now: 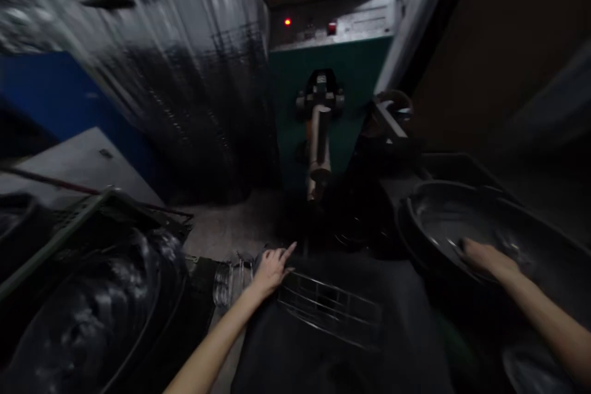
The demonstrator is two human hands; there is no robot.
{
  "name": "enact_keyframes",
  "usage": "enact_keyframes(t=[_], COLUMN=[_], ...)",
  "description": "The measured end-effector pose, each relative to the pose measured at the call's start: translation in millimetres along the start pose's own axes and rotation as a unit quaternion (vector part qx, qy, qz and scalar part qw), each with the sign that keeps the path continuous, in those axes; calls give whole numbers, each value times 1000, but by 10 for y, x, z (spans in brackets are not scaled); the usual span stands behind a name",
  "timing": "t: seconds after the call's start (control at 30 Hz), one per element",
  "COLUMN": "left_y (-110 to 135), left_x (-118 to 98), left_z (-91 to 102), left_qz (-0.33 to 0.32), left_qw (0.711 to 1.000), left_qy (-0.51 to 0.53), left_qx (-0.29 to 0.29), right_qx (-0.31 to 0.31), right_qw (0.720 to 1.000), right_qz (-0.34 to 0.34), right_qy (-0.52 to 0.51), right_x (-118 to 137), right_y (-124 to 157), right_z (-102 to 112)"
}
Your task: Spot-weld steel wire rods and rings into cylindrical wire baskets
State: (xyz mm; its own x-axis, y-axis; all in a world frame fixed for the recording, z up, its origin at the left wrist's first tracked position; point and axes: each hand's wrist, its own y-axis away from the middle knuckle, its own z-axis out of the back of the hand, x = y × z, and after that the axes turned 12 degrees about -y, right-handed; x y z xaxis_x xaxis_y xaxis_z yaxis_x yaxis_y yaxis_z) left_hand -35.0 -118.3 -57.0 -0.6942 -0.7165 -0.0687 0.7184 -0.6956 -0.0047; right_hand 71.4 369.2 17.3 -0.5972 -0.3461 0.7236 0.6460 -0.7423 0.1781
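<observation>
The person's hands are well apart. The left hand [270, 271] is at the near-left end of a wire frame [330, 306], its index finger pointing outward and its thumb close to the wires; whether it grips the frame or only steadies it, one cannot tell. The right hand [482, 255] is down inside a wide dark basin [450, 215], fingers bent inward, and what they hold, if anything, is lost in the gloom.

The frame lies over a dark surface [401, 332] directly in front of the body (perhaps a covered lap, though the light is too poor to say). That central spot probably serves to leave it within reach of both arms and close to the green-fronted machine [355, 80], whose metal rod [320, 135] juts toward the person. The basin at the right and the green crate [55, 237] at the left, heaped with shiny dark pieces [92, 308], seem set so that either arm can get to them without a step. A bundle of wire pieces [224, 283] sits just beside the left hand, likely for the same reason.

The frame itself looks slim and open: long, thin, gently curving wires joined by short crosspieces, with a dull silver gleam along the edges. It is slightly blurred, and its far-right end fades into the dark.
</observation>
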Motion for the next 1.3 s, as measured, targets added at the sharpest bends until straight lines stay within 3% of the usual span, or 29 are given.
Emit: enact_keyframes(t=[0.03,0.07,0.13,0.23,0.3,0.37,0.43,0.5,0.57,0.67,0.73,0.77,0.83,1.0,1.1,1.2,1.3], left_y=[62,115,148,23,-75,-165,-279,-402,-468,-397,-301,-263,-225,-269,-283,-281,-266], left_x=[52,108,198,62,-291,-762,-1196,-1470,-1556,-1464,-1377,-1349,-1340,-1449,-1489,-1522,-1549], left_z=[90,193,438,876,1176,1429,1586,1615,1535,1343,1245,1212,1165,1067,990,929,926], left_qz=[-15,-16,-24,-1,-18,-72,-115,-124,-126,-106,-61,-29,36,126,174,200,183], left_qw=[999,997,988,965,945,923,906,901,897,885,882,881,874,857,835,811,799], left_qy=[26,58,137,261,326,373,397,399,409,451,466,469,479,493,514,542,569], left_qx=[21,41,73,4,-24,-55,-92,-120,-107,-44,-38,-50,-70,-81,-90,-94,-59], right_qx=[-15,-36,-163,-235,-166,-51,54,130,189,252,271,275,279,233,165,163,282], right_qw=[999,999,982,965,952,903,843,795,748,682,660,662,693,835,880,875,827], right_qz=[-35,-11,15,25,55,103,130,125,98,36,-9,-27,-39,51,94,70,-25], right_qy=[24,1,-90,-117,-252,-414,-520,-579,-629,-686,-701,-697,-664,-497,-435,-450,-486], right_x=[106,238,541,994,1287,1579,1837,2023,2131,2189,2167,2133,2010,1529,1359,1295,1255], right_y=[38,78,115,92,180,418,751,1064,1261,1316,1306,1323,1423,1804,1893,1902,1888], right_z=[71,156,365,735,924,982,903,739,545,248,43,-69,-313,-871,-1042,-1100,-1090])
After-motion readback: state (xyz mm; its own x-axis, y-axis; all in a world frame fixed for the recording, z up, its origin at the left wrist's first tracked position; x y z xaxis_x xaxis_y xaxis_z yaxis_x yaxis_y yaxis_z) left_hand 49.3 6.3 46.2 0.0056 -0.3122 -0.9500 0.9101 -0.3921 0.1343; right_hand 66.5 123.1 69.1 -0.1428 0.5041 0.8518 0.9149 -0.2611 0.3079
